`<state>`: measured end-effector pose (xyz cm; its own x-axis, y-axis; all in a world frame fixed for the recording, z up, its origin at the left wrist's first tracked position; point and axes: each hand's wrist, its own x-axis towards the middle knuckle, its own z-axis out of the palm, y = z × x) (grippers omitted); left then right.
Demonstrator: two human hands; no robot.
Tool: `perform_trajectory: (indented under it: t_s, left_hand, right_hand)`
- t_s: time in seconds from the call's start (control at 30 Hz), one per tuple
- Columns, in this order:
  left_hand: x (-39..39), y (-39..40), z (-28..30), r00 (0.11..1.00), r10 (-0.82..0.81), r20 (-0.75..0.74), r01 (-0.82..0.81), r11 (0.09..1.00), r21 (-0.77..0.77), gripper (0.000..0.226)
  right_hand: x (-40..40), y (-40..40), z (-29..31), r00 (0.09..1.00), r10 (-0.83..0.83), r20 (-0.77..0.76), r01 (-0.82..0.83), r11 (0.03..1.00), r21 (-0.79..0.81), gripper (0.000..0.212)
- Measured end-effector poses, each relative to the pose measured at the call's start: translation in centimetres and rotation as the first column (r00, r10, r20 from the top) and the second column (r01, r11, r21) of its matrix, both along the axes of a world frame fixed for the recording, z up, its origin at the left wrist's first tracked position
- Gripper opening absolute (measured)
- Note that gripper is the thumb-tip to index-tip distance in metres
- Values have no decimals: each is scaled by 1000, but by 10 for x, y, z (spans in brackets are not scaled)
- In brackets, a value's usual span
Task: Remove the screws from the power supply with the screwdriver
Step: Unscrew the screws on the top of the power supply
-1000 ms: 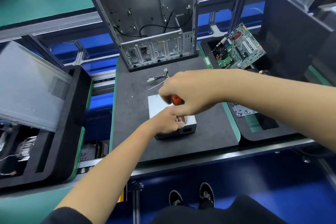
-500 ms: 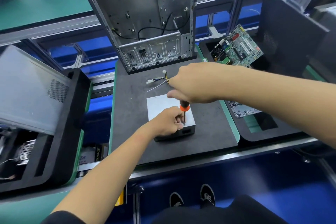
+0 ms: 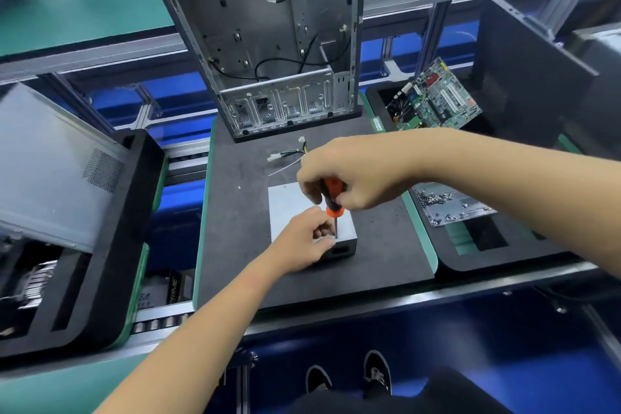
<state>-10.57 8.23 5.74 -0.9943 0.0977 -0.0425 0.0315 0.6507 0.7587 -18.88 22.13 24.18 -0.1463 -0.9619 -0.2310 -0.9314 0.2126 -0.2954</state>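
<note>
My right hand [image 3: 353, 175] grips the screwdriver [image 3: 332, 200] upright; my left hand [image 3: 302, 242] pinches its tip at the power supply's [image 3: 285, 208] near edge on the tabletop [image 3: 386, 245]. I'd press straight down while turning.

Right hand [image 3: 353, 175] shifted its grip around the screwdriver [image 3: 332, 198]

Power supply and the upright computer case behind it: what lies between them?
In the head view, a loose cable bundle with white connectors on the dark mat.
</note>
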Motion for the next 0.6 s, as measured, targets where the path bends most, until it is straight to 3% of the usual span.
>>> perform_trajectory:
  t_s: [0.07, 0.1, 0.13, 0.2, 0.27, 0.33, 0.4, 0.43, 0.5, 0.53, 0.6]
  left_hand:
    - [1, 1, -1, 1000, 3, -2, -3, 1000, 3, 8]
    - [1, 2, -1, 1000, 11, 0, -11, 1000, 2, 10]
    - [1, 2, -1, 1000, 24, 1, -24, 1000, 2, 13]
    - [0, 2, -2, 999, 38, -3, -38, 999, 3, 25]
    - [-1, 2, -3, 1000, 30, 4, -30, 1000, 5, 22]
    - [-1, 2, -3, 1000, 26, 6, -26, 1000, -1, 15]
    - [-1, 2, -3, 999, 33, 1, -33, 999, -11, 17]
    - [0, 2, -3, 999, 34, 0, -34, 999, -13, 17]
    - [0, 3, -3, 999, 49, 10, -49, 999, -11, 18]
    - [1, 4, -3, 998, 61, 21, -61, 998, -10, 18]
    - [0, 5, -4, 997, 76, 21, -75, 997, -10, 19]
  right_hand:
    - [0, 3, 0, 1000, -19, 12, 19, 1000, -18, 13]
    - [1, 3, -2, 995, -64, -80, 64, 998, -8, 17]
    - [1, 2, -3, 958, -101, -268, 109, 994, 17, 30]
    - [4, 0, -3, 840, -134, -526, 176, 984, 31, 42]
    - [7, -2, -6, 872, -94, -480, 112, 994, 8, 32]
    - [7, -2, -8, 972, -3, -235, 0, 1000, -14, 11]
    - [7, 0, -5, 999, 47, 10, -47, 999, -4, 21]
    - [7, 1, -3, 997, 56, 62, -56, 998, -4, 23]
    - [8, 2, -7, 1000, 6, -16, -6, 999, -48, 13]
    - [7, 1, -9, 988, -42, -148, 33, 997, -67, 13]
    - [8, 1, -10, 900, -143, -413, 136, 990, -46, 34]
